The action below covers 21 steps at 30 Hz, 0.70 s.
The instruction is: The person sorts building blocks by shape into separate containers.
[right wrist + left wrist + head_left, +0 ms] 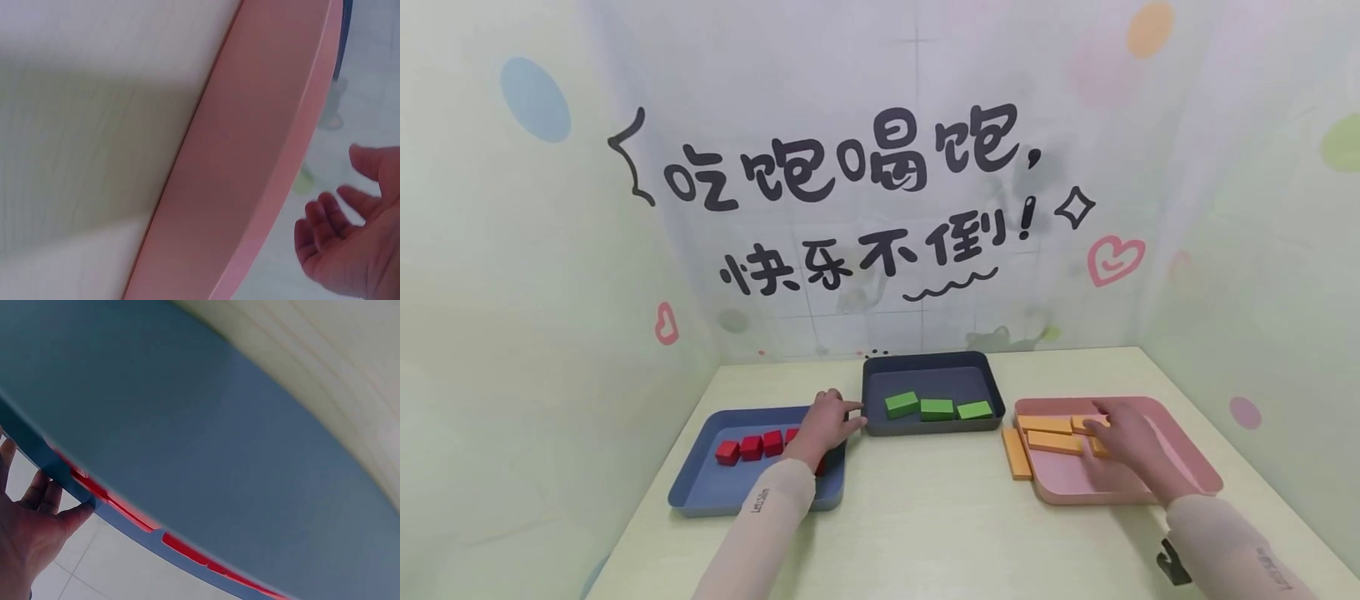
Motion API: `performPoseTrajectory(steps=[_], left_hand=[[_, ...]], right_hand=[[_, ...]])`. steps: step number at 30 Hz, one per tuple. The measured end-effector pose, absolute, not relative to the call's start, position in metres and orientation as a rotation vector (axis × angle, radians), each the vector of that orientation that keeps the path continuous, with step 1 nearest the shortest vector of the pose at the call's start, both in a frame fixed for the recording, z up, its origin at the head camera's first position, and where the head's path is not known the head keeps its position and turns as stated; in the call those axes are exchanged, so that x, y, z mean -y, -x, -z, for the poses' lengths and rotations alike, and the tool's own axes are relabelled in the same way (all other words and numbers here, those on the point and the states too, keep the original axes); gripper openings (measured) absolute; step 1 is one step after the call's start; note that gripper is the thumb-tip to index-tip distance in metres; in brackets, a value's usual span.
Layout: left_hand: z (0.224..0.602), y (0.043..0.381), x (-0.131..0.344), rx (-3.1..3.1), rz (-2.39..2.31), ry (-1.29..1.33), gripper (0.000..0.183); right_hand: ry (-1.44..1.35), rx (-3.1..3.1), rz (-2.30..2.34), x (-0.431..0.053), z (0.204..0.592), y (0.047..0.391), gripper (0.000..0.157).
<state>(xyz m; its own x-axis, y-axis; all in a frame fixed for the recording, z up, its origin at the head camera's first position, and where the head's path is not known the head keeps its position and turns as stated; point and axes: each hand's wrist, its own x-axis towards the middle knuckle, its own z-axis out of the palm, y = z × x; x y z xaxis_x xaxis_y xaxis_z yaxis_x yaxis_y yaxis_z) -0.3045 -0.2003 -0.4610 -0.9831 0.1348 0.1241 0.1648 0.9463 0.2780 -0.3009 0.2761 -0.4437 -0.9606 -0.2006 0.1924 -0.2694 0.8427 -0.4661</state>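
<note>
My left hand is over the back right corner of a blue tray, fingers reaching towards the left side of a dark tray. In the left wrist view that hand shows relaxed fingers and a thumb near the blue rim; no block shows in it. Red blocks lie in the blue tray, some hidden by the arm. Above a pink tray my right hand hovers near orange blocks. The right wrist view has this hand loosely curled, holding nothing visible.
Three green blocks lie in the dark tray at the back centre. One orange block is outside the pink tray, along its left edge. Walls enclose the table at the back and sides. A black object is by the right sleeve.
</note>
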Motion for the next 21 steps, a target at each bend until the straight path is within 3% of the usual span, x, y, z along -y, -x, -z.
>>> performPoseTrajectory(steps=[7, 21], left_hand=[[0.459, 0.303, 0.199, 3.010, 0.441, 0.222, 0.039], [0.457, 0.303, 0.199, 3.028, 0.459, 0.184, 0.039]], right_hand=[[-0.151, 2.943, -0.995, -0.230, 0.427, 0.280, 0.063], [-0.178, 2.911, -1.153, -0.140, 0.431, 0.239, 0.069]])
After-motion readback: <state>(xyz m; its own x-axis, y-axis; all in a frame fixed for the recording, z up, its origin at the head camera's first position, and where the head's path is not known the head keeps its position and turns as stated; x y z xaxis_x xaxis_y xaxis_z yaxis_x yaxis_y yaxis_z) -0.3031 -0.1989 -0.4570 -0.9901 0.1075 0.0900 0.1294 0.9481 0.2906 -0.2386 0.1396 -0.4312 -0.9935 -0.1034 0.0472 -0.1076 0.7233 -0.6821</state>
